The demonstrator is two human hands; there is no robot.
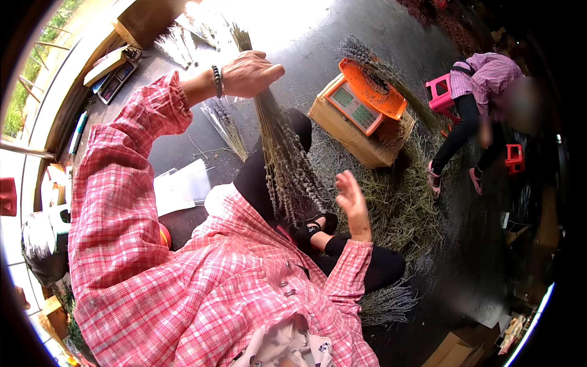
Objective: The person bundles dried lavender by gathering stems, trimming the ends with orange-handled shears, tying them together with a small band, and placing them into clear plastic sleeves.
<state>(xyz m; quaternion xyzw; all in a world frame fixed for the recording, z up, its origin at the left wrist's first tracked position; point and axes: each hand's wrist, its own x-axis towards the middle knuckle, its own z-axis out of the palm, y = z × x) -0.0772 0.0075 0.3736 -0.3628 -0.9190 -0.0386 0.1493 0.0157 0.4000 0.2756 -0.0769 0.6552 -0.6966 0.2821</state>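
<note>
My left hand [252, 73], with a dark bead bracelet at the wrist, grips a bunch of dried lavender [279, 142] by its stems. The stem ends stick out above the fist, and the flower heads hang down over my lap. Raised and holding nothing, my right hand [353, 204] is to the right of the flower heads, fingers apart. Beyond it, an orange digital scale [362, 98] sits on a cardboard box [348, 137]. Another lavender bunch [390, 73] lies across the scale's pan.
Cut stems [399, 206] are heaped on the floor right of my legs. Clear plastic sleeves [181, 186] lie left, near a wrapped lavender bunch [224, 124]. More lavender [387, 303] rests by my knee. A person [481, 87] bends forward on a pink stool [440, 94].
</note>
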